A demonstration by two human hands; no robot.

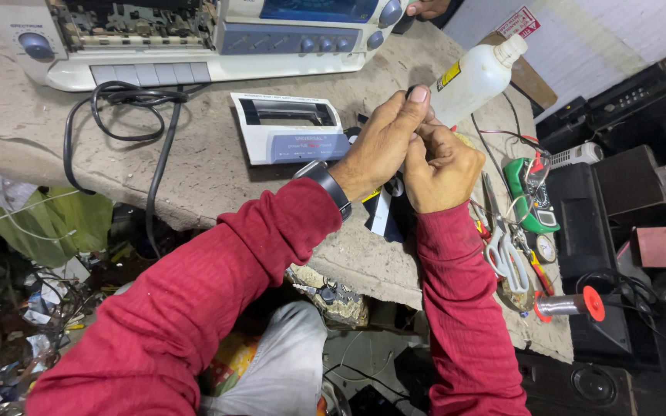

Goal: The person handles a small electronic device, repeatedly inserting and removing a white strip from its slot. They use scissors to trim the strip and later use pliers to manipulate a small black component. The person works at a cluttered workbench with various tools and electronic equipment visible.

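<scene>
Cluttered bench (217,177). Left hand (383,142) and right hand (441,169) clench one small dark part, near white bottle (475,77). Part could slip into clutter below the bottle.

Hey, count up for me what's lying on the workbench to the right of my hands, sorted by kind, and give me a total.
White plastic bottle: 1
Green multimeter: 1
Scissors: 1
Solder spool with red ends: 1
Total: 4

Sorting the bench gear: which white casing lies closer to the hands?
The small white casing with a blue front, left of the hands; the big white machine sits behind it.
</scene>
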